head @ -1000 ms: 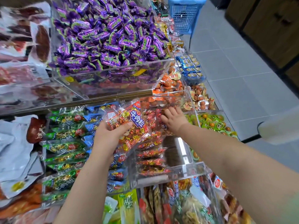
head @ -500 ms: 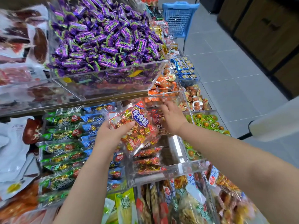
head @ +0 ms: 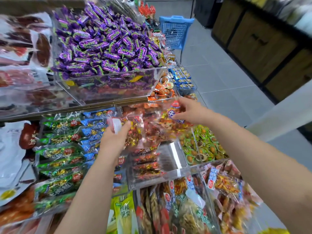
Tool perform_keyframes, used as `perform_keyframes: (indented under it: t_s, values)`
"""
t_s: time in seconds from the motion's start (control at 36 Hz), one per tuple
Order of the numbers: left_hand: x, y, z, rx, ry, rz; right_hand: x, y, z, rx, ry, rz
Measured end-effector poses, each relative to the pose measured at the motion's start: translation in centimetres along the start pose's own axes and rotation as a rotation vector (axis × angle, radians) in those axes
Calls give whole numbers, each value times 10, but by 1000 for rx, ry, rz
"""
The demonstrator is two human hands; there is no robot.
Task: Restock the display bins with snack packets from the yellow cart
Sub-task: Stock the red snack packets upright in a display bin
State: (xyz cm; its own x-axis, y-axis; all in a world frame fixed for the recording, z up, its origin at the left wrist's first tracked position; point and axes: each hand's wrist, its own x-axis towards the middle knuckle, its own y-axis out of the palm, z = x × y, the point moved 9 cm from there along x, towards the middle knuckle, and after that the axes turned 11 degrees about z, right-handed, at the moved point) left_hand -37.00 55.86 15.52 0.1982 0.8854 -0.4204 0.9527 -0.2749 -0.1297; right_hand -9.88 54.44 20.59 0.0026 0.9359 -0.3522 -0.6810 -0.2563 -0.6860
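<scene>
1. A person's two bare hands held one clear snack packet [head: 162, 127] above the middle tier of a shop display. The packet was see-through plastic, blurred by motion, filled with small red, orange and gold wrapped pieces, with a blue-and-white label near its upper right corner.
2. The left hand [head: 112, 141] pinched the packet's left edge, thumb on top and fingers curled beneath, so that grip was pressed together on the packet.
3. The right hand [head: 190, 112] gripped the packet's upper right corner by the label, fingers closed over the plastic.
4. The packet hung over a clear acrylic bin [head: 170, 173], which held a row of similar red and gold packets on its left side and showed bare floor on its right.
5. Left of that bin lay rows of green packets [head: 57, 152] and blue packets [head: 92, 132], close beside the left wrist.
6. Directly above, an upper bin piled with purple-wrapped candies [head: 104, 43] overhung the working space, its front wall just beyond the packet.
7. Right of the packet sat small green-wrapped snacks [head: 202, 146], and further back orange packets [head: 162, 92] and blue boxes [head: 181, 78].
8. Nearest the camera stood upright bags, including a yellow-green one [head: 125, 215].
9. A blue basket [head: 175, 31] stood on the grey tiled floor [head: 228, 92] at the aisle's far end.
</scene>
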Motion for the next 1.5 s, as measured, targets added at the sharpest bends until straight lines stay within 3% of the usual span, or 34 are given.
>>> perform_keyframes:
  t_s: [0.06, 0.11, 0.19, 0.31, 0.53, 0.67, 0.78, 1.03, 1.11, 1.25, 1.36, 1.42, 1.5]
  values:
    - [1, -9, 1, -75, 4, -19, 5, 1, -4, -244, 43, -3]
    - [1, -13, 4, -124, -28, -17, 17, 27, -6, -405, 53, 103]
    - [0, -14, 9, -186, -78, 13, 33, 79, -12, -566, 80, 262]
    - [0, -14, 11, -204, -86, 45, 52, 117, -26, -716, 92, 299]
    - [-3, -9, 12, -277, -74, 125, 74, 127, -42, -890, -68, 188]
    - [0, -9, 14, -262, -85, 93, 70, 118, -51, -889, 46, 11]
    - [1, -8, 10, -311, -75, 76, 67, 130, -59, -976, 104, 47]
    - [-1, -10, 9, -407, -85, 77, 77, 119, -65, -773, 198, 93]
    - [-2, -6, 5, -456, -99, 103, 67, 110, -57, -579, 157, 94]
    - [0, 17, 8, -457, -201, 209, 15, 68, 22, -69, -467, -111]
    - [-4, 47, 10, -417, -280, 320, -21, 47, 63, 4, -682, -94]
    - [-4, 51, 6, -321, -267, 336, -24, 46, 57, 105, -620, -1]
    - [-1, 40, -9, 119, -109, 230, -23, 43, 24, 280, -329, 59]
